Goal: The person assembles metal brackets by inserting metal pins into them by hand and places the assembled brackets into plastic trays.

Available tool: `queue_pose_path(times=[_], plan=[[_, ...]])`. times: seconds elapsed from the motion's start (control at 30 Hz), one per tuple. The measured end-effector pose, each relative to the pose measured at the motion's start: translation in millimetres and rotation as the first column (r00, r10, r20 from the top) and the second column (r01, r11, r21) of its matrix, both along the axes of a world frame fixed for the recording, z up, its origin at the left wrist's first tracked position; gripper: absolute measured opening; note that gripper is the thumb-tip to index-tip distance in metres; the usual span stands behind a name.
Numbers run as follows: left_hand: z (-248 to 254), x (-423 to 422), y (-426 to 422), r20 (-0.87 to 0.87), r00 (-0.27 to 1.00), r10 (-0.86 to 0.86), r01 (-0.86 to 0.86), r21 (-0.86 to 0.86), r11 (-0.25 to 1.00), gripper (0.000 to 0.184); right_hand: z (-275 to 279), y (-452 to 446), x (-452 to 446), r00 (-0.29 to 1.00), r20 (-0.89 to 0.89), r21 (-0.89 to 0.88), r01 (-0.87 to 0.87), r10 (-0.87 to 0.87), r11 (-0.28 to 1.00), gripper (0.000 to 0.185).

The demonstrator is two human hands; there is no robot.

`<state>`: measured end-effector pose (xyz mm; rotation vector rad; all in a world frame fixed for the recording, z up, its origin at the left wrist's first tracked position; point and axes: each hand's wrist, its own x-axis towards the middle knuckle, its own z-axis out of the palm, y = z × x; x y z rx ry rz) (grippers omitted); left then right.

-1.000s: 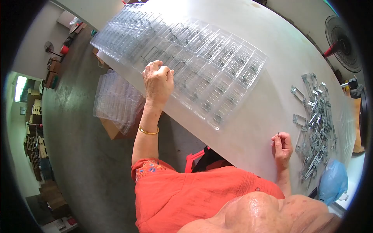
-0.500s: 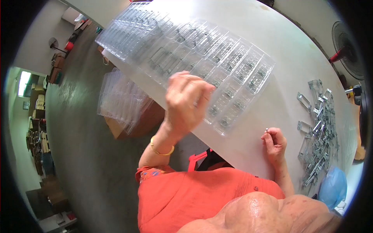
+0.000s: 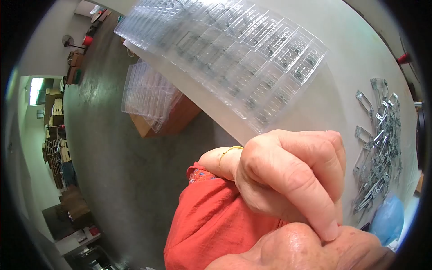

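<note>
My left hand, with a yellow bangle at the wrist, is raised close to the camera. Its fingers are curled, and one fingertip touches my face at the bottom of the view. I see nothing held in it, though its palm side is hidden. Behind it on the table lies a clear plastic compartment tray with small metal parts in its pockets. My right hand is out of sight, possibly behind the left. To the right a heap of shiny metal frame-shaped brackets lies on the table.
More clear trays rest on a cardboard box below the table's left edge. A blue plastic bag sits at the lower right. A fan and stacked boxes stand farther off at the left.
My left hand has come from above the tray back toward my face. The right hand, earlier pinching a small piece over the table, has gone from sight. The view has shifted slightly.
</note>
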<state>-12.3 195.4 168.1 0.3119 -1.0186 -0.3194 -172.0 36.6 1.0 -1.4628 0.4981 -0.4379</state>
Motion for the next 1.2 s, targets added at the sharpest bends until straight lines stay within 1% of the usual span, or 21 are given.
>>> queue_pose_path(times=[0.07, 0.13, 0.17, 0.23, 0.3, 0.37, 0.43, 0.47, 0.53, 0.63, 1.07, 1.13, 1.2], plan=[[-4.4, -2.8, -9.8, -0.014, 0.996, -0.087, 0.086, -0.055, 0.995, 0.015, 2.6, -2.3, -2.1, 1.0, -0.005, 0.016, -0.002, 0.003, 1.0, 0.007], [-9.8, -1.3, -19.0, 0.028, 0.985, -0.169, 0.171, -0.098, 0.98, 0.017, 3.7, -4.0, -2.6, 1.0, -0.007, 0.035, -0.014, 0.015, 0.999, 0.007], [-13.1, 0.9, -23.1, 0.072, 0.976, -0.204, 0.211, -0.106, 0.972, 0.018, 1.6, -5.0, -2.4, 1.0, 0.02, 0.045, -0.022, 0.021, 0.999, 0.007], [-13.9, -0.9, -25.9, 0.074, 0.947, -0.313, 0.319, -0.103, 0.942, 0.019, -3.2, -6.1, -2.2, 0.997, 0.071, 0.064, -0.038, 0.034, 0.997, 0.006], [-11.1, -4.2, -24.7, 0.003, 0.899, -0.437, 0.436, -0.078, 0.896, 0.021, 0.5, -4.9, -2.4, 1.0, 0.02, 0.047, -0.014, 0.014, 0.999, 0.006], [-7.6, -1.6, -18.3, -0.043, 0.853, -0.52, 0.519, -0.023, 0.854, 0.021, 1.9, -4.7, -1.8, 1.0, -0.008, 0.041, -0.005, 0.005, 0.999, 0.005], [-6.7, -3.5, -17.4, -0.072, 0.833, -0.549, 0.548, -0.029, 0.836, 0.022, 1.0, -4.4, -2.0, 1.0, -0.015, 0.051, -0.011, 0.012, 0.999, 0.005], [-8.7, -9.0, -22.6, -0.085, 0.832, -0.548, 0.544, -0.071, 0.836, 0.022, 1.6, -3.4, -1.4, 1.0, -0.018, 0.049, -0.007, 0.008, 0.999, 0.005], [-10.4, -10.8, -24.3, -0.078, 0.835, -0.545, 0.538, -0.098, 0.837, 0.022, 3.4, -1.6, -0.4, 1.0, -0.025, 0.045, 0.001, 0.0, 0.999, 0.005], [-11.6, -6.3, -24.3, -0.036, 0.839, -0.543, 0.54, -0.07, 0.839, 0.022, 3.3, -1.5, -0.4, 1.0, -0.025, 0.04, -0.003, 0.004, 0.999, 0.005], [-13.5, -7.2, -23.9, -0.021, 0.813, -0.582, 0.58, -0.075, 0.811, 0.02, 5.6, -1.3, 0.8, 1.0, -0.015, 0.04, -0.019, 0.02, 0.999, 0.006], [-12.7, -7.5, -22.0, -0.034, 0.796, -0.604, 0.601, -0.063, 0.796, 0.019, 8.5, -0.5, 0.7, 1.0, -0.024, 0.045, -0.019, 0.02, 0.999, 0.006], [-11.6, -7.6, -20.6, -0.043, 0.773, -0.633, 0.631, -0.053, 0.774, 0.019, 5.9, 0.7, 1.2, 1.0, 0.003, 0.075, -0.011, 0.011, 0.997, 0.006]])
